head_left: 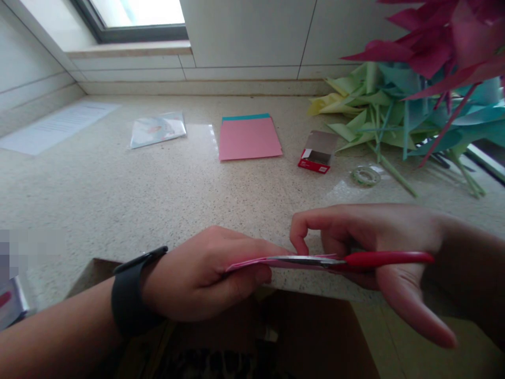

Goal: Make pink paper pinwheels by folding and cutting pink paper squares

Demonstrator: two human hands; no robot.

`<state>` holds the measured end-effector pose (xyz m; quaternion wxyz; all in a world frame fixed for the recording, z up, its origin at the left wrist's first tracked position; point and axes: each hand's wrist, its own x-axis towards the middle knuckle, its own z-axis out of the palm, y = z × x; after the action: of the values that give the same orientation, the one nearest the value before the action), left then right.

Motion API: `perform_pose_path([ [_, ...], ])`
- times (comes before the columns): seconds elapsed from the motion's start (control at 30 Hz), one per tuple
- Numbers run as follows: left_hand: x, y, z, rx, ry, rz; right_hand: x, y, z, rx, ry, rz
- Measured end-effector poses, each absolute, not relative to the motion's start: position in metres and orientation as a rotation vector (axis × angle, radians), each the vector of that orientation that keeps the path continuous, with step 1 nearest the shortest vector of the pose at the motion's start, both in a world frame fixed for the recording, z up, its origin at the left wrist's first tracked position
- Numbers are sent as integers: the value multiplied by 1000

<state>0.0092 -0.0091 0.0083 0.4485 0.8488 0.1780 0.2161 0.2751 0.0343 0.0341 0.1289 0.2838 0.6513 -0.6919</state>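
Note:
Near the counter's front edge, my left hand [213, 276] pinches a folded piece of pink paper [248, 263] between thumb and fingers. My right hand [366, 237] is on a pair of scissors with red handles [386, 258], its thumb sticking out below. The metal blades lie along the pink paper, pointing left toward my left fingers. How my right fingers sit in the handle loops is partly hidden. A dark watch band is on my left wrist.
On the counter [177, 195] lie pink and blue paper sheets [250, 139], a clear packet [158, 130], a red box [314, 160], and a tape roll [365, 176]. Folded paper flowers [379, 110] fill the right. A printed sheet [55, 126] is at left; an open brown box [315, 331] sits below the edge.

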Motion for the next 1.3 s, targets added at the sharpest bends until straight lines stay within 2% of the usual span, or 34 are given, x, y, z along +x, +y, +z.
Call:
perform_pose_path([
  [0.3, 8, -10, 9, 2094, 444, 501, 277, 31, 29, 784, 1923, -2127],
  [0.83, 7, -10, 9, 2081, 469, 477, 275, 32, 30, 825, 1977, -2008],
  [1.0, 9, -10, 11, 2084, 473, 528, 277, 32, 27, 847, 1917, -2045],
  [1.3, 7, -12, 10, 2009, 585, 650, 299, 46, 37, 917, 2156, -2024],
])
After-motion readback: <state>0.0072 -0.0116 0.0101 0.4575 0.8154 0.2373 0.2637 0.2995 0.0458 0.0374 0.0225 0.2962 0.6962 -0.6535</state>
